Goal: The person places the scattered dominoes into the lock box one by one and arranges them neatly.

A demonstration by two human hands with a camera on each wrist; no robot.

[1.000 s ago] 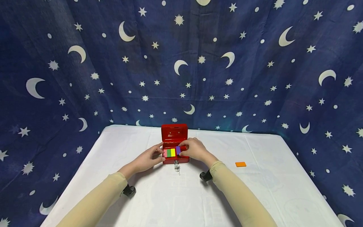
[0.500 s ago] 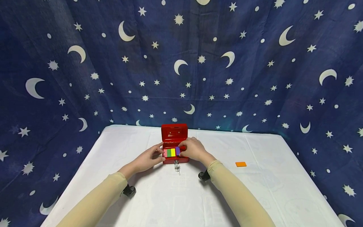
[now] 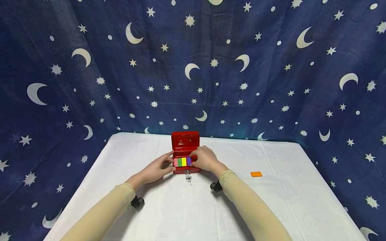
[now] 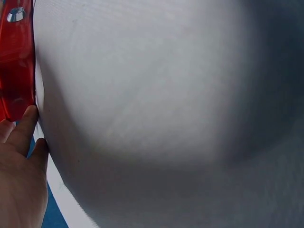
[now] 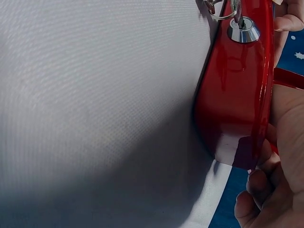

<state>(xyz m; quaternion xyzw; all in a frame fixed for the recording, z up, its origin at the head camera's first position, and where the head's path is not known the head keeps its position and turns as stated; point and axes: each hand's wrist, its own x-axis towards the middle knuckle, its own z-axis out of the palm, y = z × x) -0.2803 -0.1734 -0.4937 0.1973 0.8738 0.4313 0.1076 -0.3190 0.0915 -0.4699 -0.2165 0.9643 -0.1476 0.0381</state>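
A small red cash box stands with its lid raised. Inside, pink, green and yellow blocks lie side by side. My right hand reaches in from the right and pinches a purple block beside the yellow one, thumb at its near end. My left hand grips the left end of the box, thumb at the front corner and fingers spread toward the back. In the right wrist view, the box's front wall hides the blocks.
Keys hang from the lock on the box front. An orange rectangular block lies on the white cloth to the right. Behind the table hangs a dark blue curtain with moons and stars.
The purple block has shifted slightly left and down, closing the gap to the yellow block. My right hand moved left with it. The left hand stays in place.
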